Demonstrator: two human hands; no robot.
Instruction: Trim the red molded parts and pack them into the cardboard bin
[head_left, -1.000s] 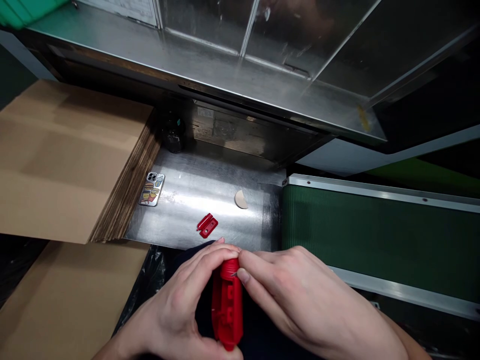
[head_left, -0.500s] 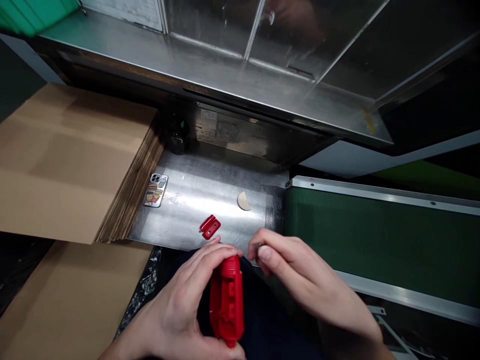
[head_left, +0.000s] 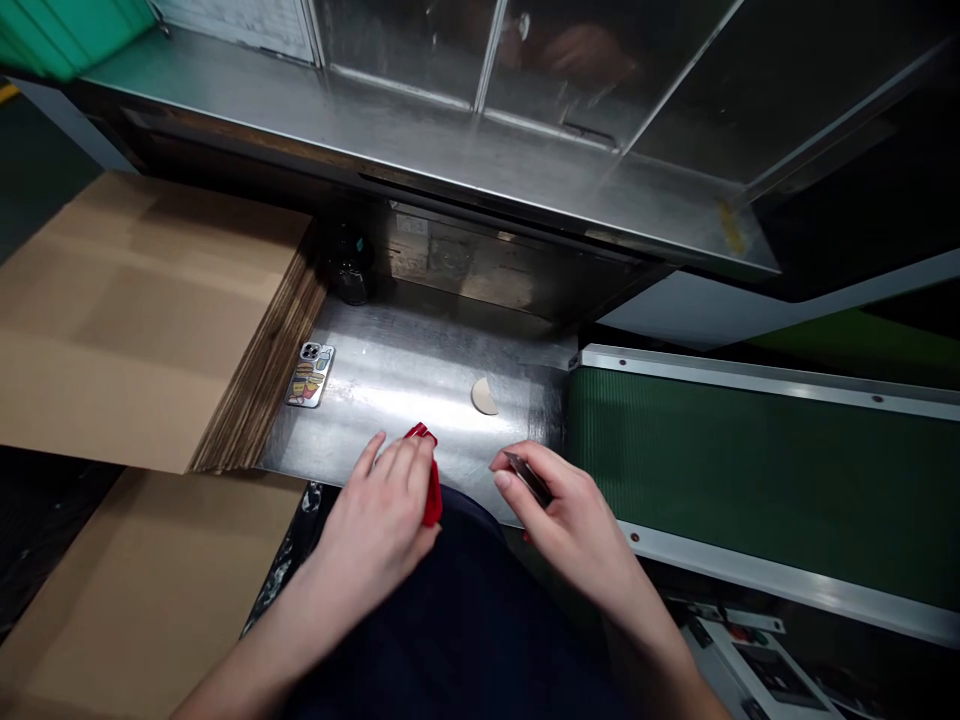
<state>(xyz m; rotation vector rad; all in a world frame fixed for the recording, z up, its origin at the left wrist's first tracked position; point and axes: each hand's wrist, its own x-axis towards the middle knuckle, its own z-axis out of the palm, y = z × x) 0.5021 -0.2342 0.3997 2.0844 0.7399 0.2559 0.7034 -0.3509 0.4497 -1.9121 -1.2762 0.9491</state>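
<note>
My left hand (head_left: pixel 382 505) is palm down at the metal table's near edge, fingers bent over a red plastic housing (head_left: pixel 433 497). Most of the housing is hidden under the hand. Just past the fingertips shows the top of a small red plastic piece (head_left: pixel 421 432), partly covered by them. In my right hand (head_left: pixel 574 510), thumb and fingers are closed on a thin dark metal blade (head_left: pixel 529 479); its far end lies inside the palm. Between and beyond both hands lies a pale half-round piece (head_left: pixel 484 397) on the metal table (head_left: pixel 390 370).
Stacked cardboard sheets (head_left: pixel 150 330) rise at the left, beside a phone (head_left: pixel 310 375) in a printed case. A dark jar (head_left: pixel 350 265) stands behind. To the right runs a green conveyor belt (head_left: pixel 750 460) with metal rails. A metal ledge (head_left: pixel 375 130) spans the back.
My left hand has moved forward and turned palm down over the small red piece, now hiding most of the housing. My right hand has tilted, showing more of the dark blade.
</note>
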